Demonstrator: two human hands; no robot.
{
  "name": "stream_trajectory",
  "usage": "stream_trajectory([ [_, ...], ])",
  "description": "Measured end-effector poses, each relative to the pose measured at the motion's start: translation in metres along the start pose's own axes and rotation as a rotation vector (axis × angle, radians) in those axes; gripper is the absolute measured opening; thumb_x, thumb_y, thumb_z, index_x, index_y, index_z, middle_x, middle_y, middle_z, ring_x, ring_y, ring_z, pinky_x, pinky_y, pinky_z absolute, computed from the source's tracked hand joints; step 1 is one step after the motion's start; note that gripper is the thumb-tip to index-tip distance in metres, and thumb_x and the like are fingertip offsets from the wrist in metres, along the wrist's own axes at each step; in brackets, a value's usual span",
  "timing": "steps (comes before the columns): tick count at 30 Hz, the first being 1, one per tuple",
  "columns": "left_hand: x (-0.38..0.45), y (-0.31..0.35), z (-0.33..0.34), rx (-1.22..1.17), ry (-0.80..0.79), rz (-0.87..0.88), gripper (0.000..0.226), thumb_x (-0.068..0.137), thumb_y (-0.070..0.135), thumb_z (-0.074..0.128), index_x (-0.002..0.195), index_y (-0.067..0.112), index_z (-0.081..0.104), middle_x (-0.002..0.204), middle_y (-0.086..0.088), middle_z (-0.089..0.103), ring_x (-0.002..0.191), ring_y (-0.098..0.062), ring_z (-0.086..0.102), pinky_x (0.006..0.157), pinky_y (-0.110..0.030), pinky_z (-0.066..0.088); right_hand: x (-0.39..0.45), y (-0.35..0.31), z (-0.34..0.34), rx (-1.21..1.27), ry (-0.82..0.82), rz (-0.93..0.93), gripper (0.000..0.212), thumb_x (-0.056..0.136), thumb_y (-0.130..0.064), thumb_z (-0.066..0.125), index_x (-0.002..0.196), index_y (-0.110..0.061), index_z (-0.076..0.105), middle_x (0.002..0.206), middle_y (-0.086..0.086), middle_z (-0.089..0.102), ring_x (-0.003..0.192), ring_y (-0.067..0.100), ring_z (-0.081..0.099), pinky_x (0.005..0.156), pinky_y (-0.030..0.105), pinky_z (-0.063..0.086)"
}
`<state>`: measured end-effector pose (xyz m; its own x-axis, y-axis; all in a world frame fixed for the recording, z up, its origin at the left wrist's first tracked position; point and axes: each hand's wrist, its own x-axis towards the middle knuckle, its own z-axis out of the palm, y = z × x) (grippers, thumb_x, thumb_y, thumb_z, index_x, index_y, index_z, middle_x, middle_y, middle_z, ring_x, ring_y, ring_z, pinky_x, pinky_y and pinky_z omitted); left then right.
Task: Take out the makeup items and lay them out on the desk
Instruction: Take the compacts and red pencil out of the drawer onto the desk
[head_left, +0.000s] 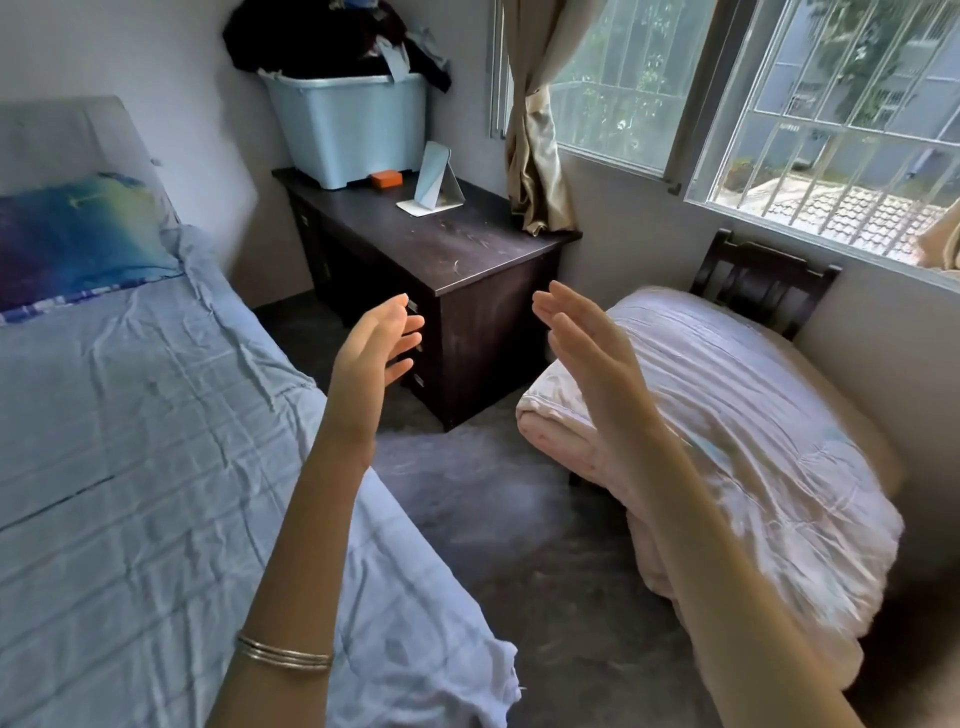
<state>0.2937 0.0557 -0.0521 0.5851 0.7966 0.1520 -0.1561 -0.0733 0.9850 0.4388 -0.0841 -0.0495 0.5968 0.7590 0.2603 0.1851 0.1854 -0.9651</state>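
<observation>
While both hands are hanging in mid-air short of the table (457, 244), nothing is being held: left hand (374, 353) with its grip spread, fingers loosely curved; right hand (587, 343) with fingers straight and together, empty. Makeup items are not showing, possibly sitting in the drawers (415, 343). Counting on the table: one blue bin (348, 130), one mirror (434, 179), one orange box (387, 179).

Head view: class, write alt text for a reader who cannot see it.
Two bare, empty hands, left hand and right hand, reach open toward a dark wooden desk between a bed and a window. On the desk stand a blue storage bin, a small mirror and an orange box.
</observation>
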Motion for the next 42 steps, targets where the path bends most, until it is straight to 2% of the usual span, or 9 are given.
stream_trajectory([
  [5, 0.068, -0.005, 0.019, 0.011, -0.002, 0.012, 0.045, 0.078, 0.047, 0.046, 0.118, 0.030, 0.054, 0.111, 0.007, 0.063, 0.110, -0.011, 0.058, 0.095, -0.029, 0.045, 0.071, 0.011, 0.001, 0.003, -0.034, -0.031, 0.059, 0.083, -0.037, 0.055, 0.138, -0.019, 0.043, 0.136, -0.005, 0.052, 0.121, -0.006, 0.048, 0.086, 0.004, 0.042],
  [8, 0.101, -0.012, 0.024, 0.030, 0.029, 0.001, 0.053, 0.078, 0.046, 0.045, 0.126, 0.025, 0.051, 0.112, 0.007, 0.062, 0.111, -0.011, 0.058, 0.094, -0.029, 0.045, 0.107, 0.023, -0.002, 0.011, -0.069, -0.023, 0.062, 0.082, -0.039, 0.054, 0.139, -0.019, 0.042, 0.138, -0.005, 0.051, 0.123, -0.003, 0.048, 0.088, 0.002, 0.041],
  [12, 0.140, -0.025, 0.030, 0.047, 0.072, -0.018, 0.052, 0.078, 0.046, 0.044, 0.125, 0.025, 0.051, 0.109, 0.009, 0.062, 0.109, -0.010, 0.058, 0.094, -0.029, 0.045, 0.156, 0.045, -0.009, 0.002, -0.107, -0.009, 0.062, 0.081, -0.042, 0.054, 0.139, -0.021, 0.042, 0.138, -0.006, 0.052, 0.124, -0.001, 0.048, 0.093, 0.005, 0.041],
  [19, 0.204, -0.049, 0.042, 0.070, 0.236, -0.019, 0.054, 0.077, 0.046, 0.043, 0.126, 0.025, 0.051, 0.111, 0.009, 0.060, 0.108, -0.009, 0.058, 0.092, -0.027, 0.046, 0.252, 0.084, -0.025, 0.068, -0.255, -0.006, 0.065, 0.080, -0.044, 0.057, 0.139, -0.020, 0.042, 0.137, -0.003, 0.052, 0.124, 0.001, 0.050, 0.089, 0.007, 0.043],
  [23, 0.242, -0.059, 0.057, 0.048, 0.350, -0.035, 0.049, 0.078, 0.045, 0.045, 0.122, 0.027, 0.051, 0.110, 0.009, 0.060, 0.106, -0.008, 0.059, 0.086, -0.023, 0.046, 0.310, 0.103, -0.035, 0.102, -0.340, 0.019, 0.059, 0.083, -0.038, 0.054, 0.138, -0.020, 0.044, 0.136, -0.006, 0.054, 0.121, -0.003, 0.051, 0.090, 0.007, 0.044],
  [26, 0.264, -0.066, 0.065, 0.056, 0.437, -0.049, 0.039, 0.092, 0.037, 0.049, 0.128, 0.023, 0.049, 0.111, 0.009, 0.060, 0.109, -0.010, 0.058, 0.088, -0.024, 0.046, 0.346, 0.116, -0.037, 0.113, -0.411, 0.035, 0.058, 0.082, -0.038, 0.054, 0.137, -0.021, 0.044, 0.134, -0.007, 0.054, 0.121, -0.002, 0.051, 0.088, 0.007, 0.044],
  [29, 0.285, -0.072, 0.064, 0.066, 0.513, -0.064, 0.038, 0.097, 0.032, 0.043, 0.133, 0.020, 0.049, 0.113, 0.008, 0.061, 0.110, -0.010, 0.058, 0.091, -0.026, 0.045, 0.375, 0.128, -0.030, 0.147, -0.483, 0.062, 0.056, 0.082, -0.039, 0.054, 0.135, -0.023, 0.045, 0.134, -0.007, 0.055, 0.120, -0.003, 0.051, 0.084, 0.006, 0.044],
  [34, 0.317, -0.082, 0.053, 0.111, 0.579, -0.076, 0.041, 0.098, 0.033, 0.041, 0.135, 0.017, 0.047, 0.113, 0.009, 0.060, 0.109, -0.008, 0.058, 0.085, -0.021, 0.045, 0.414, 0.147, -0.008, 0.179, -0.555, 0.084, 0.057, 0.080, -0.039, 0.055, 0.134, -0.024, 0.045, 0.135, -0.006, 0.054, 0.120, -0.003, 0.051, 0.086, 0.007, 0.044],
  [42, 0.389, -0.099, 0.010, 0.125, 0.590, -0.080, 0.040, 0.098, 0.033, 0.041, 0.135, 0.017, 0.047, 0.120, 0.005, 0.059, 0.109, -0.007, 0.058, 0.083, -0.020, 0.045, 0.480, 0.176, 0.046, 0.180, -0.578, 0.074, 0.058, 0.080, -0.040, 0.056, 0.135, -0.023, 0.045, 0.135, -0.008, 0.054, 0.118, -0.006, 0.051, 0.086, 0.006, 0.044],
])
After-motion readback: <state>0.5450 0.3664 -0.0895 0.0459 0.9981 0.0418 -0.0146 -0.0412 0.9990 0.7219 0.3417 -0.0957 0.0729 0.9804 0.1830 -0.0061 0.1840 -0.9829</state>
